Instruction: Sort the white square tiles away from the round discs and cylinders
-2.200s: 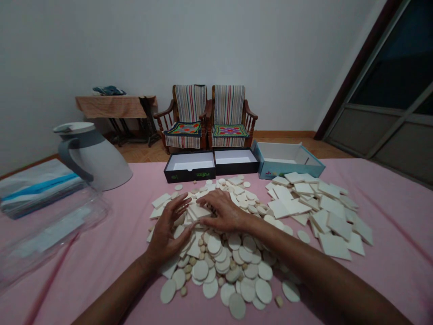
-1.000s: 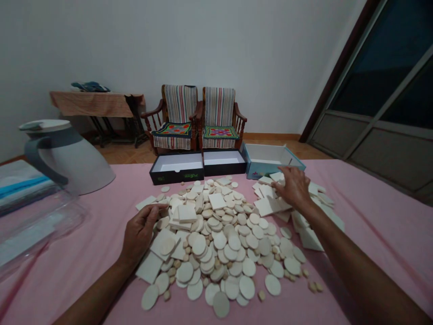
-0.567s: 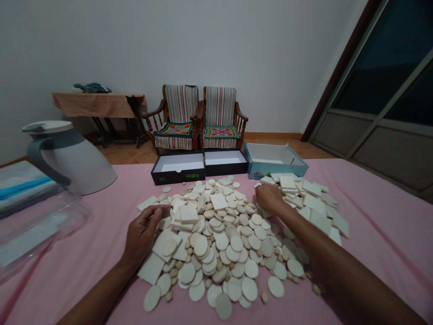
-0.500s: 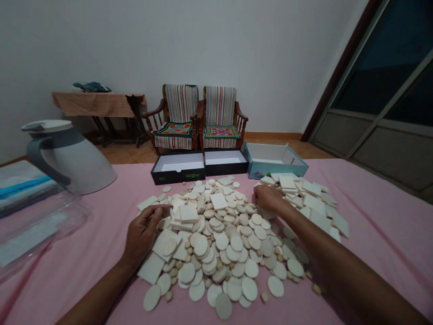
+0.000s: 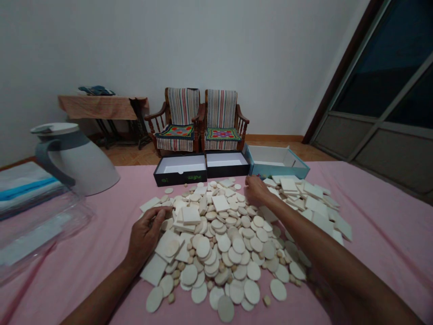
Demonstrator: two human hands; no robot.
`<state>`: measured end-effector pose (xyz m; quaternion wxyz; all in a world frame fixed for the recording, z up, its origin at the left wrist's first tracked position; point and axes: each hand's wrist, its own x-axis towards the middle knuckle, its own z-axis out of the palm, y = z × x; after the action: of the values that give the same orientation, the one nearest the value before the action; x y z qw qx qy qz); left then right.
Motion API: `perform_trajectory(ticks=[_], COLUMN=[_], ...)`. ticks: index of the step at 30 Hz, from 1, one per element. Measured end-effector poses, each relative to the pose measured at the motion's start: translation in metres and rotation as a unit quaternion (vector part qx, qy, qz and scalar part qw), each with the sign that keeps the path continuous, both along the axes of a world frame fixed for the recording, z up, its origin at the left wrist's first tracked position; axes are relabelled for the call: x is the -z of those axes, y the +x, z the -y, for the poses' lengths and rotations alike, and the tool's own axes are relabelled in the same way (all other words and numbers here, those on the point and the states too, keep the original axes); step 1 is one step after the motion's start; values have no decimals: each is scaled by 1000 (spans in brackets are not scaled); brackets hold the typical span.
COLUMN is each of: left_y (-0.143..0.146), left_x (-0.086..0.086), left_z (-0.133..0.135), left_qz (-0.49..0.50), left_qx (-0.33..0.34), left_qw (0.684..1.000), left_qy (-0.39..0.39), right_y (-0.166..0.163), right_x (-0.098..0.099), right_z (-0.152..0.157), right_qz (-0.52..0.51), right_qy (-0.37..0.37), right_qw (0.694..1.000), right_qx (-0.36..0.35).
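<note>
A big heap of pale wooden pieces [image 5: 216, 239] spreads before me: round discs, square tiles and small nuggets mixed together. My left hand [image 5: 145, 232] rests against the heap's left side, fingers stretched toward a short stack of square tiles [image 5: 190, 215], thumb apart from them. At the heap's far right edge, my right hand [image 5: 257, 192] is curled with its back to me; whatever its fingers hold is hidden. Just right of it lies a separate pile of square tiles [image 5: 314, 205].
Two black boxes with white insides, a left one [image 5: 181, 176] and a right one [image 5: 227, 169], stand behind the heap beside a light blue box [image 5: 279, 170]. On the left are a grey-white jug [image 5: 84, 162] and a clear plastic tray [image 5: 43, 234]. A pink cloth [image 5: 382, 198] lies underneath.
My right hand has moved left and slightly away from me, off the square-tile pile's edge toward the boxes. My left hand stays at the heap's side. The view has shifted slightly.
</note>
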<state>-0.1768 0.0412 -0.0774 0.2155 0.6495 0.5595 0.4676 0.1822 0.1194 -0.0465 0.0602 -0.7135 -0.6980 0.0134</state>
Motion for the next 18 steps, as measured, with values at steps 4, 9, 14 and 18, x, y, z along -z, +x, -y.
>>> perform_trajectory(ticks=[4,9,14,18], left_y=[-1,1,1,1], left_x=[1,-1,-1,0], left_z=[0,1,3,2], left_qz=[-8,-5,4,11], left_qx=[1,3,5,12], left_qw=[1000,1000,1000,1000], left_qy=[4,11,11,6], right_y=[-17,-44,-65,-76], right_x=[0,9,19,20], right_z=[-14,-38,-51,-49], right_qz=[-28,-63,-87,-92], right_qy=[46,16,-31,-52], right_qw=[998,996,993,990], right_qx=[-14,-63,-75,-95])
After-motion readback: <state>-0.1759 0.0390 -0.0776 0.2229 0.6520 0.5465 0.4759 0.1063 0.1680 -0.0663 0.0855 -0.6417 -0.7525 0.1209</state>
